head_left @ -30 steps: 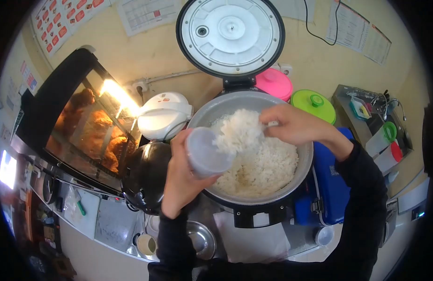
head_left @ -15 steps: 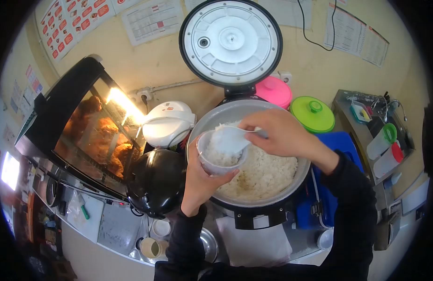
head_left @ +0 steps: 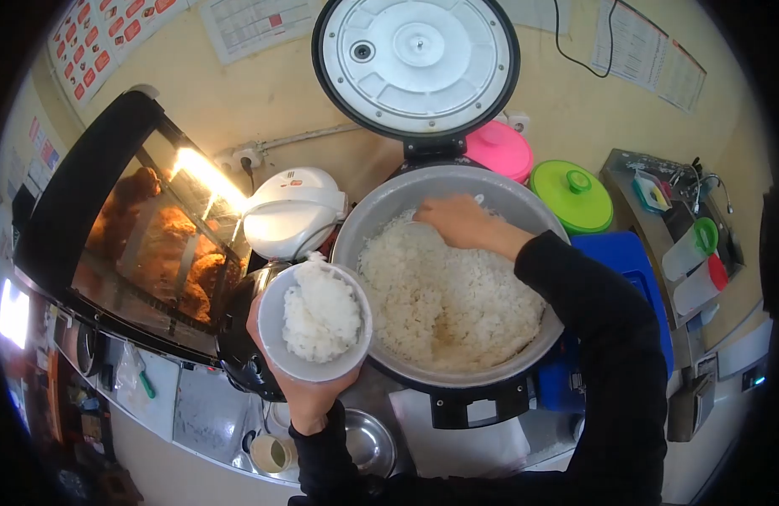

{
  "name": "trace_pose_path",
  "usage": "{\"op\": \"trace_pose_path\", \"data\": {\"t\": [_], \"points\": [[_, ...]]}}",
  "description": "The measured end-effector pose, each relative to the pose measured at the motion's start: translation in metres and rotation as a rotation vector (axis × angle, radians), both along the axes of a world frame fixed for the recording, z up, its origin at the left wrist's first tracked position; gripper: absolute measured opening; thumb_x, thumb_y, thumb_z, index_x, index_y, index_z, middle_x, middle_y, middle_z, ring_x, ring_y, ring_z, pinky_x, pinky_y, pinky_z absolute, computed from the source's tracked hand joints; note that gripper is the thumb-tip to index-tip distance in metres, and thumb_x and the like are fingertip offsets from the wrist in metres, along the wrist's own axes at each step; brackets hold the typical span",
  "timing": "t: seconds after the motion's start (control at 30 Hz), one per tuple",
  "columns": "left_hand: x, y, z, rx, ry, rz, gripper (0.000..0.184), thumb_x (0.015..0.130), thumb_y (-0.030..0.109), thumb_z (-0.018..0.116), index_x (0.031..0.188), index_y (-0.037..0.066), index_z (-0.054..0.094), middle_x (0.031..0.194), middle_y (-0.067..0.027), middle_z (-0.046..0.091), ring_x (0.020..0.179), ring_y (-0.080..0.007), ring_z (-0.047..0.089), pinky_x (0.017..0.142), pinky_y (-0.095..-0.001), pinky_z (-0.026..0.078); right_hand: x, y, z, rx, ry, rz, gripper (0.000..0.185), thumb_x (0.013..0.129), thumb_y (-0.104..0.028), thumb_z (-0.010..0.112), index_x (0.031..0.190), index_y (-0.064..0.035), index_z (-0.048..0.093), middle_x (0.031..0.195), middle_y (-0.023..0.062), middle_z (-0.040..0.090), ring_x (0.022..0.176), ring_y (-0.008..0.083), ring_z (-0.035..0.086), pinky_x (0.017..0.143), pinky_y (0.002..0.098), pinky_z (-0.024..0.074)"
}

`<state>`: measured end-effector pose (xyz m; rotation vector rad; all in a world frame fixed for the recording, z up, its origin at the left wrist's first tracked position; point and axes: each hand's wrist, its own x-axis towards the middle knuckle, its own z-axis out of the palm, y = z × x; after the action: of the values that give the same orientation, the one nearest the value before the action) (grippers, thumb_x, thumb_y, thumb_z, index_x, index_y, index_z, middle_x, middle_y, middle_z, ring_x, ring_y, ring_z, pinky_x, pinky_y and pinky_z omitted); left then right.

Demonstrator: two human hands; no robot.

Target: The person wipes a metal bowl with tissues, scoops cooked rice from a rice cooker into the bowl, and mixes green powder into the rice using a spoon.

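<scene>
My left hand [head_left: 312, 395] is wrapped round a white bowl [head_left: 363, 333] with a mound of white rice [head_left: 322, 319] in it, tilted so its inside faces me. The bowl is beside the left rim of a large rice cooker [head_left: 551, 354] and partly in front of a black rounded appliance. Inside the cooker's pot, my right hand [head_left: 457, 222] is closed round a white rice paddle [head_left: 480, 200]; only its handle end shows clearly. The paddle's blade is hidden by the hand and the cooked rice [head_left: 440, 295]. The cooker's lid [head_left: 416, 63] is raised.
A lit glass cabinet with fried chicken [head_left: 174, 244] stands at left, next to a white appliance [head_left: 292, 211]. Pink [head_left: 497, 152] and green [head_left: 571, 196] lids and a blue box [head_left: 630, 270] lie right of the cooker. A metal bowl [head_left: 370, 443] is near the front edge.
The bowl has moved left and down, away from over the pot, and shows its rice upward. My right hand has gone from the bowl down into the pot with the paddle.
</scene>
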<state>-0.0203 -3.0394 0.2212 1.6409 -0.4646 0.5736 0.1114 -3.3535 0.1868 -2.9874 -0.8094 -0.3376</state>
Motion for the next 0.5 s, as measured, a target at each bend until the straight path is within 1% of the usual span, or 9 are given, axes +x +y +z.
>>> {"op": "trace_pose_path", "data": {"t": [0.03,0.13,0.23,0.33,0.4,0.43,0.5], "points": [[0.0,0.002,-0.001,0.002,-0.003,0.01,0.109,0.051,0.014,0.089,0.141,0.005,0.028,0.134,-0.0128,0.044,0.122,-0.0244,0.051,0.106,-0.039,0.041,-0.003,0.005,-0.003,-0.038,0.069,-0.039,0.038,0.075,-0.005,0.063,0.112,-0.0122,0.067,0.105,0.0102,0.064,0.096,0.0329,0.066,0.075,0.0475,0.0518],[-0.007,0.008,-0.008,-0.03,0.014,0.034,0.109,0.051,0.014,0.09,0.141,0.006,0.028,0.133,-0.0119,0.044,0.122,-0.0242,0.051,0.105,-0.0395,0.042,-0.021,0.002,0.0,0.027,0.235,-0.057,0.04,0.081,-0.003,0.053,0.118,-0.0133,0.066,0.108,0.0084,0.063,0.099,0.0306,0.064,0.075,0.046,0.0511],[-0.007,0.004,-0.013,-0.123,0.025,0.028,0.109,0.051,0.014,0.09,0.141,0.007,0.028,0.133,-0.0115,0.044,0.121,-0.0243,0.051,0.105,-0.0398,0.043,-0.046,0.009,0.009,0.0,0.341,-0.082,0.043,0.081,-0.005,0.051,0.121,-0.0131,0.065,0.11,0.009,0.062,0.1,0.0301,0.063,0.077,0.0458,0.0511],[-0.004,0.0,-0.021,-0.181,0.028,0.028,0.111,0.051,0.015,0.091,0.142,0.007,0.028,0.132,-0.0114,0.043,0.12,-0.0245,0.051,0.105,-0.04,0.043,-0.067,0.018,0.015,0.095,0.387,-0.074,0.041,0.076,-0.006,0.056,0.115,-0.0111,0.069,0.109,0.0126,0.064,0.099,0.0342,0.065,0.078,0.0476,0.0521],[-0.001,-0.001,-0.025,-0.217,0.067,0.054,0.112,0.051,0.016,0.091,0.142,0.007,0.027,0.132,-0.0113,0.043,0.121,-0.0246,0.051,0.105,-0.0403,0.042,-0.085,0.029,0.021,0.006,0.511,-0.051,0.039,0.077,-0.007,0.056,0.114,-0.0126,0.069,0.11,0.0131,0.063,0.1,0.0346,0.064,0.079,0.0479,0.0521],[-0.001,-0.001,-0.023,-0.157,0.047,0.054,0.112,0.051,0.017,0.091,0.142,0.006,0.028,0.133,-0.0114,0.043,0.121,-0.0248,0.05,0.106,-0.0405,0.041,-0.095,0.034,0.024,-0.039,0.572,-0.04,0.039,0.077,-0.007,0.056,0.113,-0.0133,0.069,0.11,0.0133,0.063,0.101,0.0348,0.064,0.079,0.048,0.0521],[-0.004,0.001,-0.017,-0.04,0.009,0.056,0.112,0.05,0.018,0.092,0.142,0.006,0.029,0.134,-0.0118,0.043,0.123,-0.0252,0.049,0.107,-0.041,0.04,-0.112,0.036,0.023,0.026,0.574,-0.009,0.036,0.077,-0.008,0.056,0.109,-0.0131,0.07,0.11,0.014,0.063,0.099,0.0357,0.065,0.079,0.0483,0.0522]]}}
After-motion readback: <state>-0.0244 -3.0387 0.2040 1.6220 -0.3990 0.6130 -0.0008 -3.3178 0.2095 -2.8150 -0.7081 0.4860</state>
